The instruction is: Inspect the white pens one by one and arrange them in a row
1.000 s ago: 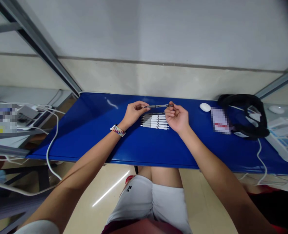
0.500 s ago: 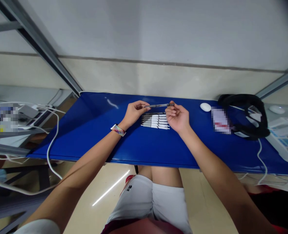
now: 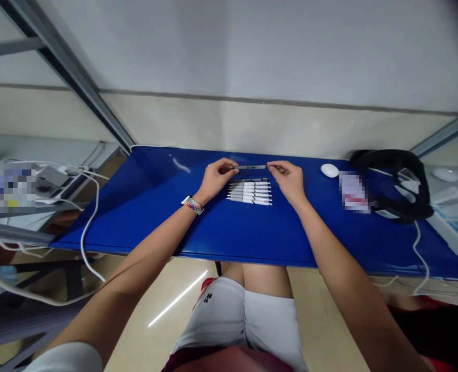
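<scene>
A dark, partly clear pen (image 3: 251,167) lies level between my two hands. My left hand (image 3: 216,178) pinches its left end with thumb and fingers. At its right end, my right hand (image 3: 289,178) grips the tip between thumb and fingers. Just below the held pen, a stack of several white and grey pens (image 3: 250,194) rests side by side on the blue table (image 3: 143,206), their dark ends pointing left. The topmost pen of that row looks darker than the others.
Towards the right are a white oval object (image 3: 330,170), a blurred pinkish packet (image 3: 353,192) and a black headset-like strap (image 3: 423,191). A white cable (image 3: 85,227) hangs over the left edge. Metal frame posts stand at both sides.
My right hand has turned from palm-up to a more palm-down grip on the pen's right end. The pen now lies more level. The view has shifted slightly.
</scene>
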`<state>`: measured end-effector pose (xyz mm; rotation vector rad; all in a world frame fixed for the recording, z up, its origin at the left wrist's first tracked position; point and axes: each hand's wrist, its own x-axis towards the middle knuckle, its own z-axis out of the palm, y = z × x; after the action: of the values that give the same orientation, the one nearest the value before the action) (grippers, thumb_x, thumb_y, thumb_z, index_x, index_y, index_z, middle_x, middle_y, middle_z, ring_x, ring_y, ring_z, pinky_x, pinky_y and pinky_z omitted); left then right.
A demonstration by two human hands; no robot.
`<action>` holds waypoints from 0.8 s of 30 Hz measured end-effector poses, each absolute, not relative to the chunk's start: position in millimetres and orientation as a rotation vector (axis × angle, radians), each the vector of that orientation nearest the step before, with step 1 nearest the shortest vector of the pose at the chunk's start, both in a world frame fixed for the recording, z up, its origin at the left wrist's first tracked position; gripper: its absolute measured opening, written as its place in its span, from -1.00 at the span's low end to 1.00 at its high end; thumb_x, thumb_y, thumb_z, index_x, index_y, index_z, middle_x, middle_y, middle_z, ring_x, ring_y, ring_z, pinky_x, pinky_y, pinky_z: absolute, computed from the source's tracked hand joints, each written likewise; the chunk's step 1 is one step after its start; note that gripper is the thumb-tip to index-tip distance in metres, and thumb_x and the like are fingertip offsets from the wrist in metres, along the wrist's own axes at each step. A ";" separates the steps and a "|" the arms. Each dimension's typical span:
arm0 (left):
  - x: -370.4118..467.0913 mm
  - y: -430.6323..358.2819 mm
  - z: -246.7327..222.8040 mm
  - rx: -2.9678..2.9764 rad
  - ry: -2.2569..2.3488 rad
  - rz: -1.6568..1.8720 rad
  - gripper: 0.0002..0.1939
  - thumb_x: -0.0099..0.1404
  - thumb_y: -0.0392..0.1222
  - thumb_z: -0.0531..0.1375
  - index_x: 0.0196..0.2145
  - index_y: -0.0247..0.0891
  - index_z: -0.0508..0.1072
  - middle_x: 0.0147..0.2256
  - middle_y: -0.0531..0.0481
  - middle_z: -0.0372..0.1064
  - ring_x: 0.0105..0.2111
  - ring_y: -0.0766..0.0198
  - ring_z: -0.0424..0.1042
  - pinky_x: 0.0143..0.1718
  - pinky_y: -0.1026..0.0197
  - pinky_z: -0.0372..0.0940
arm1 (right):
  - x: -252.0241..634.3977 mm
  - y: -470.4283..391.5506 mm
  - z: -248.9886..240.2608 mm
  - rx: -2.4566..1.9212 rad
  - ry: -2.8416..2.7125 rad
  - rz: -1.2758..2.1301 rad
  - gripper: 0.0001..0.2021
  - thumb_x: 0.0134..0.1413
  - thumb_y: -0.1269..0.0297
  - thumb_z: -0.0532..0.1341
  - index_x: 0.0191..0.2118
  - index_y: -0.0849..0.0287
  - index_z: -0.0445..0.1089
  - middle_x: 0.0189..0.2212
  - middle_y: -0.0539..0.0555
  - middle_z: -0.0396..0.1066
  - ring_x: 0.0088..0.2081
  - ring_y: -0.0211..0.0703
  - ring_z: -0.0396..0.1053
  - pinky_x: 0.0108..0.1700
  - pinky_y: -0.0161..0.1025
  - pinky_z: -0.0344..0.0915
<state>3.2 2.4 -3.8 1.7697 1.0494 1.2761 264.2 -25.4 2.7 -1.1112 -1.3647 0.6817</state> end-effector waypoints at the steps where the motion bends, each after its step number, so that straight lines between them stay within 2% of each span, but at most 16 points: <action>1: 2.4 2.7 -3.9 1.813 1.075 1.259 -0.74 0.33 -0.02 0.37 -0.10 -0.20 0.65 -0.23 -0.09 0.63 -0.28 0.18 0.51 -0.17 0.13 0.36 | 266.4 -24.6 0.3 -1.147 -1.433 0.599 -0.88 0.16 0.22 0.37 -0.21 0.00 0.68 -0.26 0.07 0.57 -0.36 -0.14 0.36 -0.25 -0.14 0.36; 5: -0.8 5.0 -5.9 2.007 1.138 1.156 -0.77 0.41 -0.03 0.30 -0.11 -0.14 0.71 -0.15 -0.12 0.67 -0.19 0.08 0.55 -0.01 0.01 0.35 | 274.8 -19.9 -9.4 -1.279 -1.669 0.382 -0.83 0.22 0.28 0.29 -0.18 0.00 0.67 -0.26 0.12 0.57 -0.23 0.03 0.42 -0.04 0.05 0.37; 10: -0.9 8.0 -9.1 2.128 1.120 1.074 -0.87 0.38 -0.13 0.32 -0.22 -0.08 0.72 -0.15 -0.09 0.68 -0.14 0.02 0.58 0.17 -0.11 0.25 | 276.9 -17.5 -17.3 -1.398 -1.872 0.284 -0.76 0.28 0.34 0.19 -0.16 0.04 0.64 -0.21 0.18 0.60 -0.12 0.17 0.40 0.04 0.12 0.32; 14: 0.4 8.8 -9.6 2.146 1.129 1.044 -0.85 0.39 -0.15 0.29 -0.22 -0.10 0.71 -0.14 -0.10 0.67 -0.13 0.01 0.57 0.21 -0.14 0.19 | 273.3 -19.9 -18.6 -1.409 -1.889 0.234 -0.72 0.33 0.36 0.13 -0.15 0.05 0.64 -0.20 0.20 0.57 -0.10 0.17 0.37 0.08 0.12 0.31; 20: 0.5 9.0 -10.2 2.154 1.134 1.034 -0.81 0.39 -0.09 0.26 -0.24 -0.12 0.70 -0.15 -0.12 0.67 -0.14 0.00 0.53 0.19 -0.13 0.19 | 272.4 -20.9 -18.7 -1.401 -1.911 0.230 -0.70 0.35 0.35 0.12 -0.11 0.04 0.64 -0.15 0.21 0.55 -0.06 0.18 0.36 0.14 0.17 0.29; 24: 1.3 8.6 -11.2 2.160 1.127 1.034 -0.81 0.38 -0.10 0.25 -0.23 -0.12 0.69 -0.16 -0.12 0.66 -0.13 -0.01 0.49 0.17 -0.13 0.17 | 271.1 -21.8 -17.9 -1.413 -1.918 0.199 -0.70 0.36 0.33 0.12 -0.14 0.04 0.64 -0.17 0.22 0.54 -0.06 0.19 0.36 0.11 0.16 0.32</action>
<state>1.3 8.6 -11.2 2.1604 1.1269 1.0340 271.1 -21.8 -17.9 -1.4135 -1.9182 0.1989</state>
